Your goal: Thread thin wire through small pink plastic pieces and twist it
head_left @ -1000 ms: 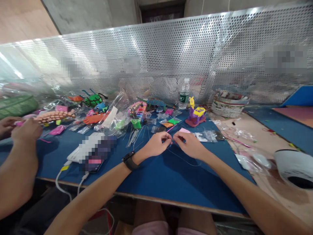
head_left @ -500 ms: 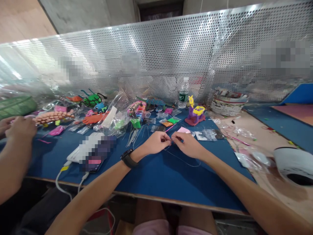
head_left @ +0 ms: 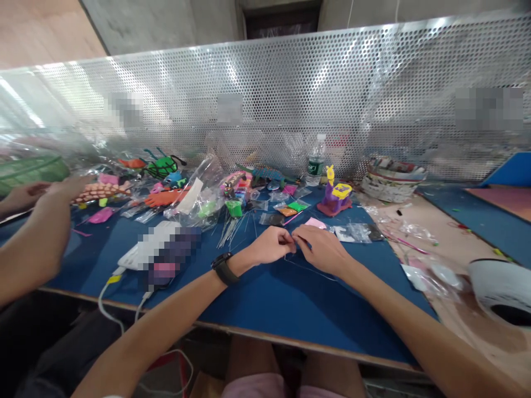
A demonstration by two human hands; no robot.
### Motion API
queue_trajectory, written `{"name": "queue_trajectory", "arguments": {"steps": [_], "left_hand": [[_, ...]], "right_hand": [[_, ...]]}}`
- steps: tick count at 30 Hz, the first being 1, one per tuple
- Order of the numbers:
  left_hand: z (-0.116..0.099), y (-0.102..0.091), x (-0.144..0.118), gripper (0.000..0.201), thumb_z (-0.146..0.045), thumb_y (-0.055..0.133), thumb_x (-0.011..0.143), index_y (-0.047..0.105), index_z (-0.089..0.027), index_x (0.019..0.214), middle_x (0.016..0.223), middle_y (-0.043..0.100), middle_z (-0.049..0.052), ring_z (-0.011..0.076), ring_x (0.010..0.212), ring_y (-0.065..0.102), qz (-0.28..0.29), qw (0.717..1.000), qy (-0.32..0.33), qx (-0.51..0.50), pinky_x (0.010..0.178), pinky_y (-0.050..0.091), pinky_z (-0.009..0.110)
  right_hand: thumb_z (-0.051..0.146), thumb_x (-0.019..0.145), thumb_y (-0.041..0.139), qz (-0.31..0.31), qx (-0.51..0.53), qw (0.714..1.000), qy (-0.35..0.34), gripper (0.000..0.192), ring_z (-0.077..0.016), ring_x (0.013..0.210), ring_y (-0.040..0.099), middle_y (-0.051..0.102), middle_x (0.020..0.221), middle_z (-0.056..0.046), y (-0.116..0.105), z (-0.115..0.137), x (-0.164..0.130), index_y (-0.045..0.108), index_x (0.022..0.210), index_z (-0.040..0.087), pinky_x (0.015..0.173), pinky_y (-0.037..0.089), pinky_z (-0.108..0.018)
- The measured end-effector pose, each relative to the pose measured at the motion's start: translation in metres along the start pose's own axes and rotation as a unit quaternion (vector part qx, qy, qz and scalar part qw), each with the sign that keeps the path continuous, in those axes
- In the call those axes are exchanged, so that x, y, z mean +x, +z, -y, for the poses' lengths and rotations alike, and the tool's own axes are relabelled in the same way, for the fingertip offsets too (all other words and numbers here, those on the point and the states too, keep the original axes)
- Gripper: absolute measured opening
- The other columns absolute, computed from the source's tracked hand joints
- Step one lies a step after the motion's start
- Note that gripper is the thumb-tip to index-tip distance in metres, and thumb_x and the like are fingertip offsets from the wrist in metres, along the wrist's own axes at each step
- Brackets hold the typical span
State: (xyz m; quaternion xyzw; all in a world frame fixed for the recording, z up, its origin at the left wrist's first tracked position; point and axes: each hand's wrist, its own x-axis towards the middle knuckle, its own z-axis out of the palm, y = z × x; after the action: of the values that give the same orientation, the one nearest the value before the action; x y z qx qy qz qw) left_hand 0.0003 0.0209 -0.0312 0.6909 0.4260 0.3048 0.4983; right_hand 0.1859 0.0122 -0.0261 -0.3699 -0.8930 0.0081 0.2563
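Observation:
My left hand [head_left: 271,246], with a dark watch [head_left: 225,268] on its wrist, is closed in a pinch just above the blue table top [head_left: 274,309]. Facing it, my right hand [head_left: 321,249] pinches too, its fingertips almost meeting the left ones. A thin wire [head_left: 311,270] runs between the fingertips, and its loose length curves below my right hand. The fingers hide the part they grip. Beyond my hands lie a pink piece of clay [head_left: 315,223], a dark packet [head_left: 274,219] and a bundle of thin wires [head_left: 228,229].
A purple and yellow clay animal [head_left: 335,190], a water bottle [head_left: 316,160] and a paper basket [head_left: 392,177] stand behind. Phones [head_left: 170,257] with cables lie left. A co-worker's hand [head_left: 68,190] is by a spotted clay figure [head_left: 103,192]. A white container [head_left: 501,287] is at right.
The view has shifted slightly. My hands stay pinched together, the right one turned a little more over the wire. The co-worker's hand at left has moved right and up over the spotted figure.

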Motion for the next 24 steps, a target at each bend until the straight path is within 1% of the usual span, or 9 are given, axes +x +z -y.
{"name": "queue_trajectory", "arguments": {"steps": [3, 6, 9, 11, 14, 17, 20, 22, 24], "left_hand": [[-0.003, 0.001, -0.001, 0.004, -0.011, 0.066, 0.072, 0.065, -0.013, 0.076, 0.070, 0.070, 0.003, 0.0112, 0.059, 0.059, -0.024, 1.000, -0.008, -0.005, 0.057, 0.043, 0.022], [-0.006, 0.001, -0.002, 0.005, -0.015, 0.067, 0.075, 0.068, -0.013, 0.079, 0.073, 0.072, 0.005, 0.0121, 0.061, 0.060, -0.069, 0.997, 0.000, 0.046, 0.057, 0.043, 0.022], [-0.008, 0.000, -0.002, 0.007, -0.020, 0.067, 0.078, 0.070, -0.013, 0.080, 0.074, 0.072, 0.005, 0.0138, 0.063, 0.062, -0.105, 0.989, 0.013, 0.101, 0.058, 0.043, 0.024], [-0.008, -0.001, -0.002, 0.007, -0.019, 0.066, 0.080, 0.070, -0.013, 0.079, 0.074, 0.072, 0.005, 0.0148, 0.065, 0.063, -0.114, 0.984, 0.020, 0.132, 0.060, 0.044, 0.025], [-0.010, -0.003, -0.003, 0.007, -0.017, 0.063, 0.082, 0.069, -0.015, 0.080, 0.076, 0.072, 0.005, 0.0149, 0.066, 0.064, -0.127, 0.978, 0.044, 0.160, 0.062, 0.045, 0.025], [-0.012, -0.003, -0.005, 0.007, -0.019, 0.061, 0.084, 0.067, -0.016, 0.083, 0.078, 0.072, 0.003, 0.0141, 0.066, 0.063, -0.156, 0.967, 0.095, 0.178, 0.063, 0.045, 0.025], [-0.014, -0.002, -0.007, 0.008, -0.021, 0.059, 0.088, 0.066, -0.017, 0.086, 0.075, 0.070, 0.001, 0.0135, 0.064, 0.061, -0.176, 0.954, 0.141, 0.198, 0.062, 0.044, 0.025], [-0.015, -0.001, -0.009, 0.010, -0.021, 0.057, 0.090, 0.066, -0.018, 0.088, 0.076, 0.069, 0.001, 0.0137, 0.065, 0.061, -0.187, 0.946, 0.165, 0.205, 0.063, 0.045, 0.025], [-0.017, 0.000, -0.010, 0.010, -0.021, 0.055, 0.090, 0.065, -0.018, 0.089, 0.078, 0.069, 0.002, 0.0142, 0.068, 0.062, -0.202, 0.938, 0.185, 0.213, 0.065, 0.045, 0.025]], "right_hand": [[0.020, 0.101, 0.039, -0.023, -0.043, 0.997, -0.055, 0.026, -0.0198, 0.084, 0.055, 0.065, 0.088, -0.007, -0.005, -0.004, 0.000, 0.064, 0.091, 0.019, 0.074, 0.041, -0.031], [0.022, 0.102, 0.039, -0.030, -0.057, 0.993, -0.098, 0.028, -0.0211, 0.088, 0.054, 0.065, 0.093, -0.009, -0.008, -0.009, 0.001, 0.066, 0.094, 0.018, 0.081, 0.044, -0.034], [0.023, 0.103, 0.040, -0.004, -0.044, 0.991, -0.123, 0.030, -0.0212, 0.088, 0.056, 0.066, 0.093, -0.009, -0.009, -0.014, 0.001, 0.068, 0.095, 0.019, 0.082, 0.045, -0.037], [0.025, 0.102, 0.042, 0.025, -0.028, 0.993, -0.116, 0.030, -0.0213, 0.088, 0.059, 0.068, 0.092, -0.009, -0.009, -0.016, 0.000, 0.070, 0.094, 0.020, 0.082, 0.046, -0.037], [0.029, 0.100, 0.046, 0.027, 0.027, 0.998, -0.048, 0.028, -0.0207, 0.086, 0.063, 0.072, 0.093, -0.008, -0.013, -0.015, -0.001, 0.072, 0.097, 0.023, 0.079, 0.048, -0.035], [0.038, 0.099, 0.048, -0.003, 0.109, 0.990, 0.091, 0.034, -0.0186, 0.070, 0.065, 0.073, 0.077, -0.006, -0.016, -0.010, 0.000, 0.074, 0.085, 0.021, 0.068, 0.049, -0.031], [0.049, 0.096, 0.048, 0.040, 0.248, 0.942, 0.225, 0.045, -0.0169, 0.059, 0.066, 0.074, 0.073, -0.006, -0.016, -0.002, 0.004, 0.072, 0.073, 0.019, 0.054, 0.047, -0.027], [0.052, 0.093, 0.052, 0.072, 0.342, 0.895, 0.277, 0.043, -0.0165, 0.060, 0.067, 0.076, 0.082, -0.007, -0.014, 0.003, 0.006, 0.073, 0.079, 0.018, 0.047, 0.045, -0.024], [0.052, 0.091, 0.056, 0.065, 0.400, 0.863, 0.301, 0.039, -0.0150, 0.061, 0.066, 0.076, 0.087, -0.008, -0.012, 0.008, 0.008, 0.074, 0.086, 0.018, 0.043, 0.042, -0.022]]}}
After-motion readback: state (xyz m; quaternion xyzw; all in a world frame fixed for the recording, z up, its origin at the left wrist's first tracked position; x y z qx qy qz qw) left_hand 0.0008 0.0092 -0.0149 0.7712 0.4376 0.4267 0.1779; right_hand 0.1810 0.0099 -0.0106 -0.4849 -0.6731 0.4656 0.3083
